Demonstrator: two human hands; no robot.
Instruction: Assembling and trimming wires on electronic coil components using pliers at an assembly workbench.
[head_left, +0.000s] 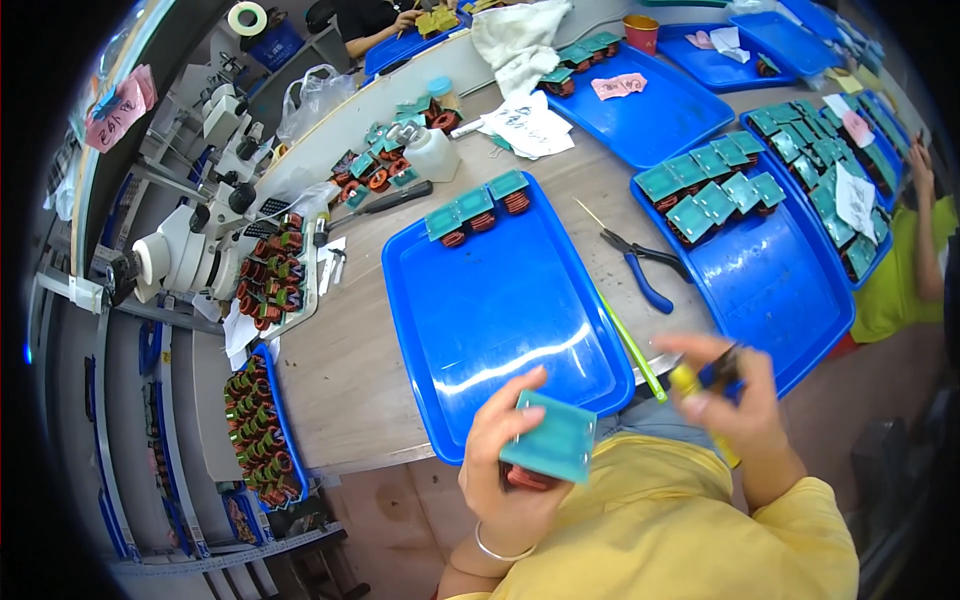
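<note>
My left hand (500, 475), closed, holds a coil component (558, 440) with a flat square teal board uppermost and reddish copper windings below. To its right, my right hand (755, 415) grips a slim yellow-and-black tool (688, 385); motion blur hides its exact kind. Just beyond both hands lies a blue tray (490, 330), where three similar teal-topped coil components (474, 207) stand in a row at the far end. A lime-green stick (632, 348) rests along the tray's right edge, with blue-and-black pliers (645, 275) a little farther off.
At right, another blue tray (780, 290) holds several coil components; fuller trays stand beyond. Microscopes (185, 250) and a tray of bare coils (260, 425) are at left. A white bottle (430, 155) and a screwdriver (400, 197) lie farther back. Other people work behind and at right.
</note>
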